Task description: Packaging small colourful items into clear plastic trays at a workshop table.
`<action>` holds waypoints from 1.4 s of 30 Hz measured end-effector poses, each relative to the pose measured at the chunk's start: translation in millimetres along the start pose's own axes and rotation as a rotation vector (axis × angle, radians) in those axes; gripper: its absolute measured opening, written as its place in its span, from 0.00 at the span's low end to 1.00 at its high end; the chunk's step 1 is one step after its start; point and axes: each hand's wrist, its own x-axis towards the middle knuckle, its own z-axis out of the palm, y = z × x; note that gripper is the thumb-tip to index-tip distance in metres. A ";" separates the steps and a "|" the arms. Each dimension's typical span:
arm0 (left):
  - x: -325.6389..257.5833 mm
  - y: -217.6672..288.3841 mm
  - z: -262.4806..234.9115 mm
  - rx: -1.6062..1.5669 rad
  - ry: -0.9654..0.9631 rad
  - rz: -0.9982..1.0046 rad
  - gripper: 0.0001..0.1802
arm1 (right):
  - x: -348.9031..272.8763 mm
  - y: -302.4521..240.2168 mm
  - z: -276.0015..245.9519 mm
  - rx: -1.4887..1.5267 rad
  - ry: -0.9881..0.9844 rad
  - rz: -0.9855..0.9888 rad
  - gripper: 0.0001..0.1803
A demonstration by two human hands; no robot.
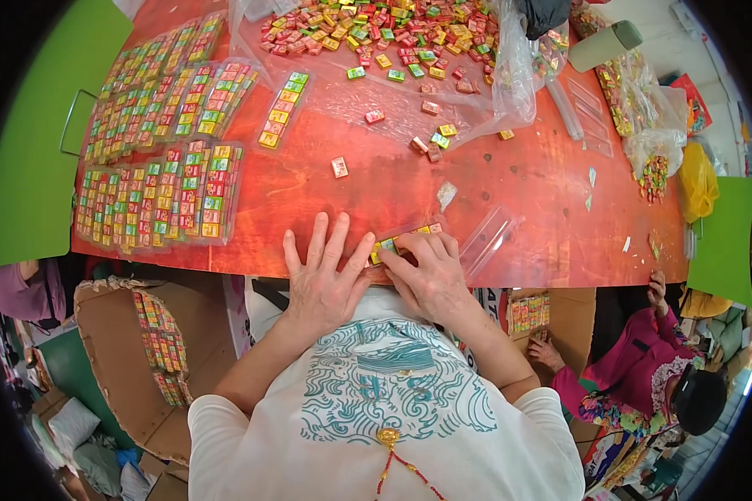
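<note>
Nearest the camera is our white shirt (pixel 443 468), with a gold pendant (pixel 387 436) on its chest. Our left hand (pixel 326 271) lies palm down at the table's edge, fingers spread apart, its index fingertip next to the left end of a clear tray (pixel 405 227). That tray sits between our hands at the near edge, holding a row of little boxes (pixel 386 245). Our right hand (pixel 434 275) bends over it, fingers on the row; we cannot tell whether they pinch or only press. Just right of it lies another clear plastic tray (pixel 486 242). Farther out on our red table (pixel 551 209), we see filled trays (pixel 236 196) ranked at the left and a heap of loose boxes (pixel 393 33) at the far side. To our right, a co-worker in magenta (pixel 627 359) has one hand at a carton (pixel 572 326).
</note>
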 end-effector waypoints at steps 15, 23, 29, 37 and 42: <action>26.0 11.9 -6.4 -0.105 -0.116 0.059 0.40 | -24.2 19.0 -27.2 0.044 0.207 0.128 0.20; 48.1 15.7 6.8 -0.038 -0.013 0.235 0.29 | -46.3 42.9 -35.5 -0.143 0.363 0.359 0.15; 42.3 6.3 -7.2 -0.100 0.150 0.154 0.29 | -46.4 34.0 -28.6 -0.144 0.267 0.356 0.17; 34.9 -34.4 -23.1 0.031 0.194 -0.217 0.33 | 43.7 18.4 -14.6 -0.088 0.089 -0.009 0.23; 39.8 -39.0 -24.4 0.195 0.126 -0.347 0.32 | 85.8 22.4 37.3 -0.205 -0.045 -0.140 0.27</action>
